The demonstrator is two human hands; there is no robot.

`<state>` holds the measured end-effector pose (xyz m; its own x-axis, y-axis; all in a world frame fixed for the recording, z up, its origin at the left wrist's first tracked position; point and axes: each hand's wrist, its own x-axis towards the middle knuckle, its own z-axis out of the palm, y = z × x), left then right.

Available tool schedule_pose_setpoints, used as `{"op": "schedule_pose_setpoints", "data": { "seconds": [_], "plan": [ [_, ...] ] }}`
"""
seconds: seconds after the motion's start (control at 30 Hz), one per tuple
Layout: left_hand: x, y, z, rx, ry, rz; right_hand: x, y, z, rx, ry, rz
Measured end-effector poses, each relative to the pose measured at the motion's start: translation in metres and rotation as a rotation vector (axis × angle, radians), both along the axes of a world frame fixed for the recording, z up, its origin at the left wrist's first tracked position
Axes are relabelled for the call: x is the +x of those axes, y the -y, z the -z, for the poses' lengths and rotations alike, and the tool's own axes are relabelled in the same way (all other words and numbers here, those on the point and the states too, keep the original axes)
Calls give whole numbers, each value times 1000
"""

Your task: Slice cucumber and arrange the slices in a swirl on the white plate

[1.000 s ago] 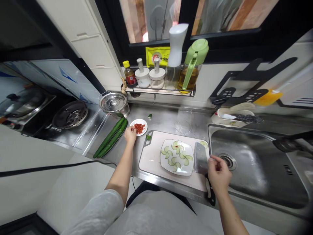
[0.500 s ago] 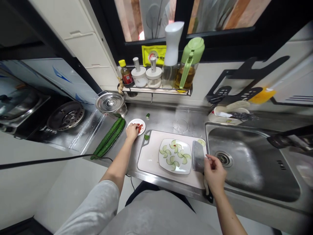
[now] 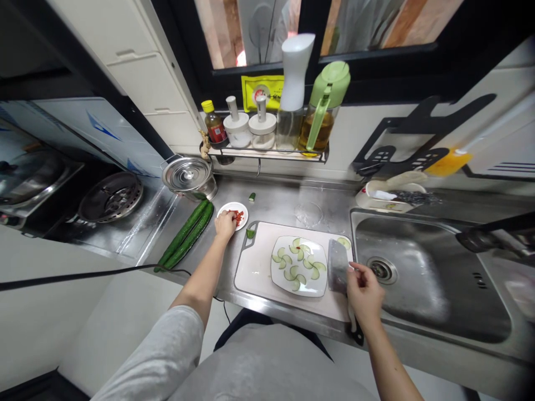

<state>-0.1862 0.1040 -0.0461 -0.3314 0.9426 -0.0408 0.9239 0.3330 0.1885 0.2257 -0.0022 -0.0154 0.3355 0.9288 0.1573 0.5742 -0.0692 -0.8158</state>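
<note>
My left hand (image 3: 225, 224) is closed in a pinch at a small white plate (image 3: 224, 208), its fingertips down among the chopped red pepper (image 3: 239, 217). My right hand (image 3: 365, 295) hovers by the handle of a cleaver (image 3: 337, 264), with curled fingers and thumb against the index finger. Anything between them is too small to make out. The cleaver lies on a pale cutting board (image 3: 254, 273). Left of its blade, a white square plate (image 3: 280, 285) carries several flower shapes made of cucumber slices (image 3: 294, 277). The farthest flower has a red bit at its centre.
Two whole cucumbers (image 3: 186, 236) lie left of the board, near a lidded steel pot (image 3: 189, 175). Cucumber ends (image 3: 252, 196) are by the small plate. A sink (image 3: 438, 267) is at right, a stove burner (image 3: 111, 197) at left. Bottles and jars stand on a rack (image 3: 267, 153).
My right hand has shifted very slightly left. My left hand stays at the red pepper. The plates and cleaver keep their places.
</note>
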Motion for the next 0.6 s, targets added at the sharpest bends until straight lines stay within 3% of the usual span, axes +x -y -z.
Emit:
{"op": "schedule_pose_setpoints", "data": {
  "seconds": [0.3,0.6],
  "plan": [
    [-4,0,-2,-12,12,-39,1,-1,1,4,2,-11],
    [-8,0,-1,-41,31,30,2,1,6,3,38,-33]
  ]
}}
